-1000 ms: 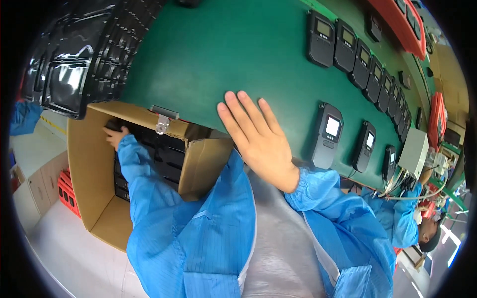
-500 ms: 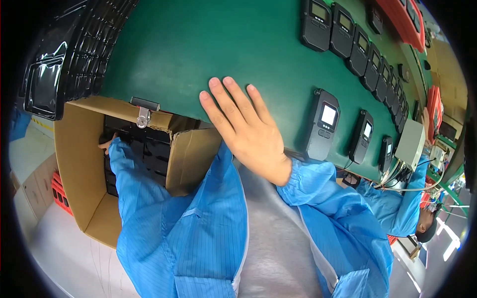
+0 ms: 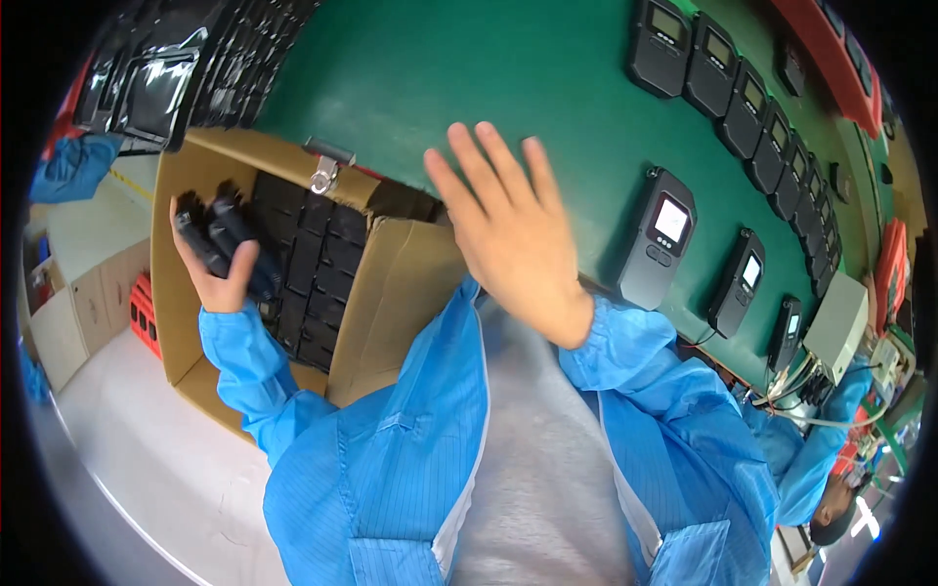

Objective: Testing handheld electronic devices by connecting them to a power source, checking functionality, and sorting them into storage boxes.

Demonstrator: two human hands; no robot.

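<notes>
My left hand (image 3: pixel 217 285) is closed around what look like two black handheld devices (image 3: pixel 233 227), held upright side by side at the mouth of a cardboard box (image 3: pixel 183 322). Blur softens their outlines. More black pieces (image 3: pixel 305 256) are packed in rows inside the box. Fingers spread, my right hand (image 3: pixel 518 239) is at the near edge of the green tabletop (image 3: pixel 391 88) and holds nothing. To its right lies a dark grey handheld device (image 3: pixel 657 242) with a lit screen and buttons below it.
Two more lit devices stand beyond it, the nearer one (image 3: pixel 737 283) beside a grey metal box (image 3: pixel 836 317) with cables. A curved row of black devices (image 3: pixel 710 63) lines the far right. Black plastic trays (image 3: pixel 161 93) are stacked at the left. Another person's blue sleeve (image 3: pixel 826 439) shows at right.
My left hand has come up from deep in the box, now with black devices in its grip. The view has shifted slightly; my right hand stays spread by the table edge.
</notes>
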